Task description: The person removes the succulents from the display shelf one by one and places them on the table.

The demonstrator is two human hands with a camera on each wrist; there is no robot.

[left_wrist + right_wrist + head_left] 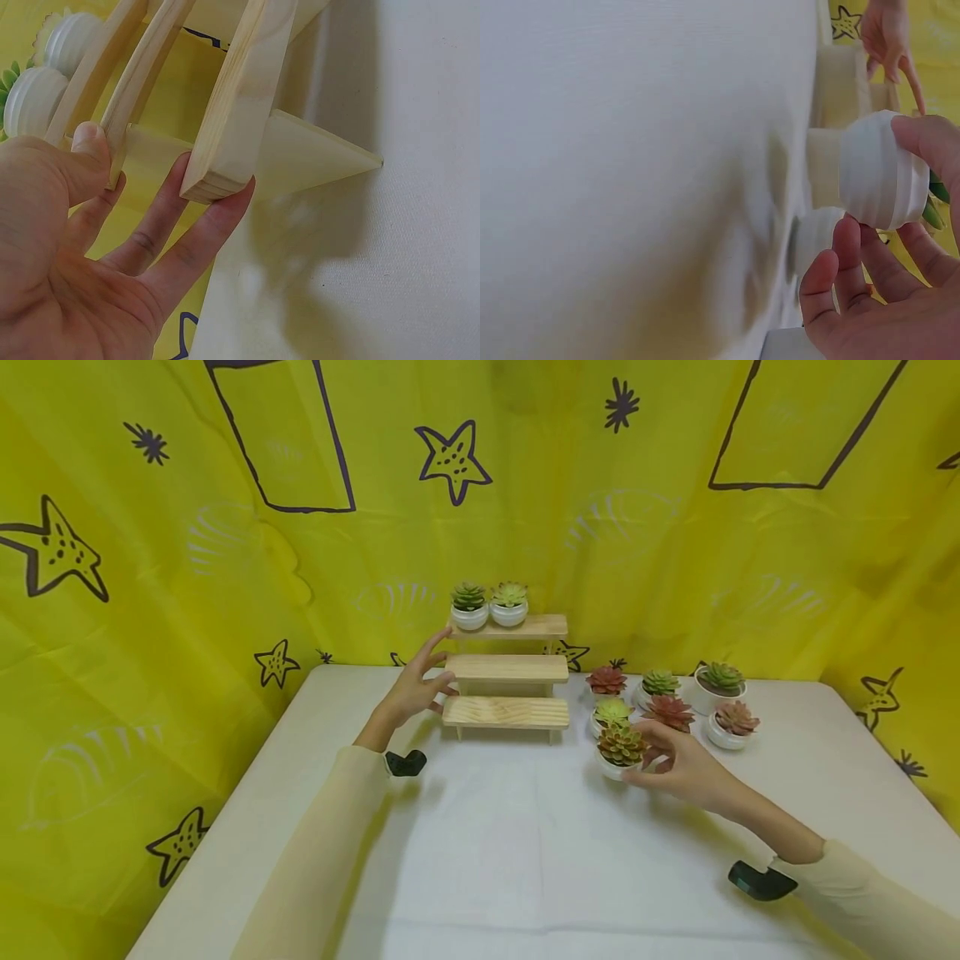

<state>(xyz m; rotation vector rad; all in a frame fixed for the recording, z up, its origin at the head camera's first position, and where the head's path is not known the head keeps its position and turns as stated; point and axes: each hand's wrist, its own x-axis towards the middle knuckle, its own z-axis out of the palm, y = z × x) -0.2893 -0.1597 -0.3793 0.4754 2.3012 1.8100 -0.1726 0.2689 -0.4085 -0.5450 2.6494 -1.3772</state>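
Leftward of frame centre: left hand [412,689], fingers apart, touching plank ends [217,187] | centre: three-tier stand [507,667], pale grained wood | right of centre: pointed-leaved potted succulent [621,750], ridged white pot [881,171], pinched between thumb and fingers of right hand [678,766]

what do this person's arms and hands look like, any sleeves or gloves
The left sleeve and right sleeve are plain pale cream. A small dark, bent piece shows beside the left cuff. No gloves or rings show on the left hand or right hand.
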